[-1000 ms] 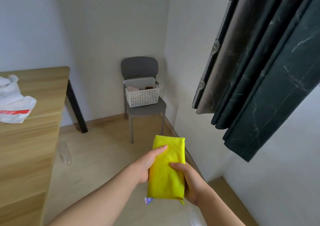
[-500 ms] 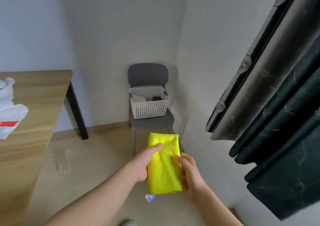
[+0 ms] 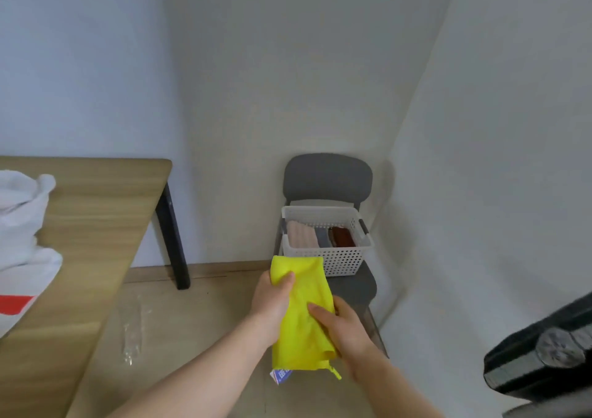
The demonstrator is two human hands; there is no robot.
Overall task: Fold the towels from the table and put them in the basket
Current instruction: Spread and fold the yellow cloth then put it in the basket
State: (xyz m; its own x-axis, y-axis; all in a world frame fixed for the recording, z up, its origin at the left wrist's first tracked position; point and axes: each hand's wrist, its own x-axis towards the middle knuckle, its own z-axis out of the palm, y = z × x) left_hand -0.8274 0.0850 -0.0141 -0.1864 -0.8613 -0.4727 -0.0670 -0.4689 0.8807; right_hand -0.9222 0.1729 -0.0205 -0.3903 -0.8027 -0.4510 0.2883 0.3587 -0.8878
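The yellow towel (image 3: pixel 301 315) is folded into a long, narrow packet and is held in the air between both hands, in front of the person and just short of the basket (image 3: pixel 330 259). The left hand (image 3: pixel 272 302) grips its upper left edge, thumb (image 3: pixel 286 282) over the front and fingers wrapped behind the cloth. The right hand (image 3: pixel 347 329) holds the lower right edge the same way, its thumb pressed on the front face. Both sets of fingers are closed on the towel.

The towel looks light, soft and limp. It creases where the thumbs press, and a loose corner and a small label (image 3: pixel 281 375) hang below the bottom edge. It will probably fall open if only one end is held, so a hold across the folded layers near the middle, or one at each end as now, should keep it together.

The basket is white perforated plastic and sits on the seat of a grey chair (image 3: pixel 326 177) in the far corner. It holds three folded towels side by side: a pale pink one (image 3: pixel 301 236) on the left, a grey-blue one (image 3: pixel 322 237) in the middle and a brown one (image 3: pixel 342 236) on the right. Free room is hard to judge from this angle.

On the left, a white cloth (image 3: pixel 22 225) with a red band lies crumpled on the wooden counter (image 3: pixel 105 212). It is likely another towel waiting to be folded.
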